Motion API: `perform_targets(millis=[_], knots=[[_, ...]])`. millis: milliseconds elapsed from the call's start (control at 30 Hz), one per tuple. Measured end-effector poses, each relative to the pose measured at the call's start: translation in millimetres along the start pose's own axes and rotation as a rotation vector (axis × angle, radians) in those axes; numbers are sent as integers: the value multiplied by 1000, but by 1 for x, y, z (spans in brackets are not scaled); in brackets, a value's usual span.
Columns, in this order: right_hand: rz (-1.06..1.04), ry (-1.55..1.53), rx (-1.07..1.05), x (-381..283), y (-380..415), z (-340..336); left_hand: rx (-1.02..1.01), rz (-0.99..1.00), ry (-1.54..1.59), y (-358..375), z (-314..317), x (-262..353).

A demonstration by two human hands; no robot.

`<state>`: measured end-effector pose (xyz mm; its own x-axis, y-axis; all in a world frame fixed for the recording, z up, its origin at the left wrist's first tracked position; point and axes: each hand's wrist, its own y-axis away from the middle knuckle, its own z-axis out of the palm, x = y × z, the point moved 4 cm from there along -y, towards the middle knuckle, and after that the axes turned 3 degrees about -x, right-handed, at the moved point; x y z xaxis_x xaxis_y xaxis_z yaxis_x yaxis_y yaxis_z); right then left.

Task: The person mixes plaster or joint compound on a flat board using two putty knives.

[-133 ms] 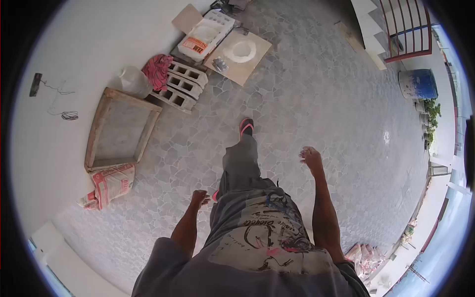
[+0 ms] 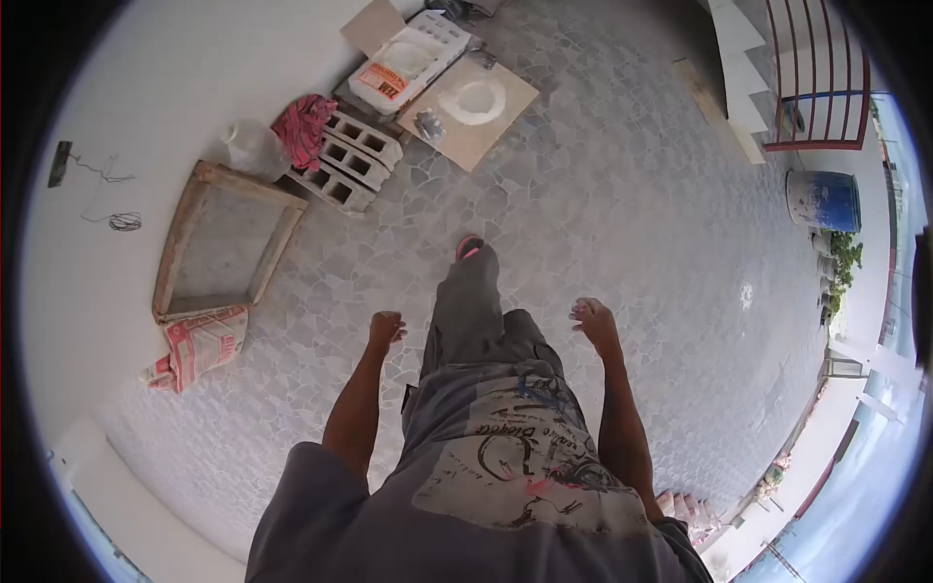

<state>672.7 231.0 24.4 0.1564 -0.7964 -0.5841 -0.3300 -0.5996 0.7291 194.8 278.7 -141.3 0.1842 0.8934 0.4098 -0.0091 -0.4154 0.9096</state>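
My left hand (image 2: pixel 388 328) hangs over the stone-patterned floor (image 2: pixel 389 267), left of my legs, with its fingers loosely curled and nothing visible in them. On the other side my right hand (image 2: pixel 595 321) is held out over the floor, fingers apart and bent, holding nothing. Neither hand touches an object. Between them are my grey trousers (image 2: pixel 466 311) and one sandal (image 2: pixel 469 247). Nearest to my left hand, farther left, stands a wooden-framed screen (image 2: pixel 225 243) against the wall.
Hollow blocks (image 2: pixel 352 160) with a red cloth (image 2: pixel 304 129) are ahead left, beside a cement bag (image 2: pixel 408 63) and a board (image 2: pixel 471 109) bearing a white powder ring. A crumpled sack (image 2: pixel 204 345) lies left. A blue drum (image 2: pixel 822 200) and red railing (image 2: pixel 819 78) are right.
My left hand has moved forward, and my right hand slightly left and down in view. The leading sandal is now partly covered by the trouser leg. The left-hand objects have shifted slightly left.
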Motion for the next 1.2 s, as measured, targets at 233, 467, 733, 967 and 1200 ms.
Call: perform_targets(millis=[233, 467, 733, 967, 1200], knots=[[34, -51, 51, -73, -92, -108, 40, 422, 25, -70, 97, 265], [-62, 157, -42, -188, -244, -204, 231, 363, 0, -132, 174, 321], [-304, 627, -352, -305, -521, -246, 467, 109, 262, -227, 271, 286], [-349, 701, -495, -373, -760, -120, 659, 166, 12, -347, 273, 368], [-722, 890, -278, -405, -990, 69, 947, 252, -357, -548, 208, 405]])
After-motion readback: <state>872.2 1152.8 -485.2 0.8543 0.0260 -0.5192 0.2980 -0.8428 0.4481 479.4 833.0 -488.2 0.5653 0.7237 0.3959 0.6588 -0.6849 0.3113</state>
